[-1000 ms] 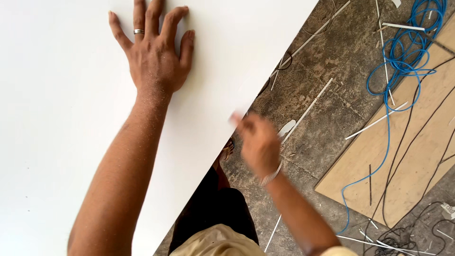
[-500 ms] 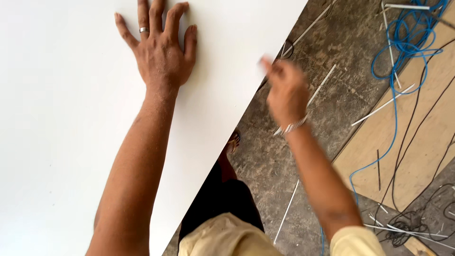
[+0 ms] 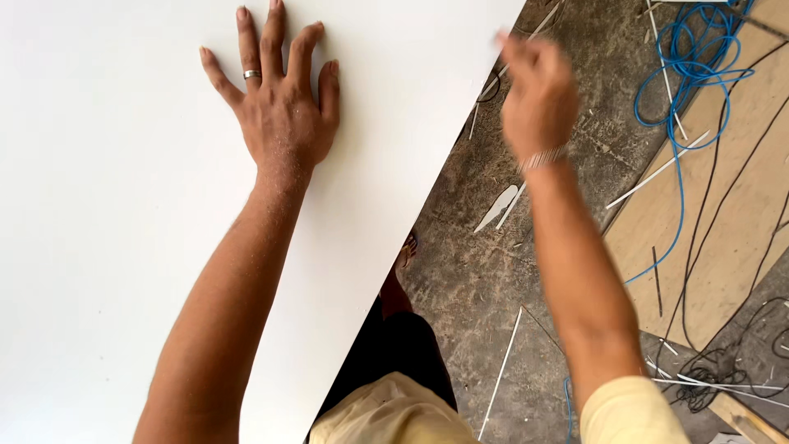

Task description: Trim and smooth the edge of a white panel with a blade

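Observation:
A large white board (image 3: 107, 247) fills the left and middle of the head view, its right edge running diagonally. My left hand (image 3: 275, 107) lies flat on it near the top, fingers spread, a ring on one finger. My right hand (image 3: 538, 94) is raised beside the board's right edge, blurred by motion, fingers curled; whether it holds anything cannot be made out. A bracelet sits on its wrist.
Below lies a dusty stone floor (image 3: 485, 279) strewn with thin white strips (image 3: 501, 374). A blue cable (image 3: 686, 66) coils at the upper right over a plywood sheet (image 3: 715, 205), with black cables (image 3: 723, 370) tangled at the lower right.
My right hand has risen from beside the board's lower edge up toward its top right edge. My left hand has stayed pressed flat on the board.

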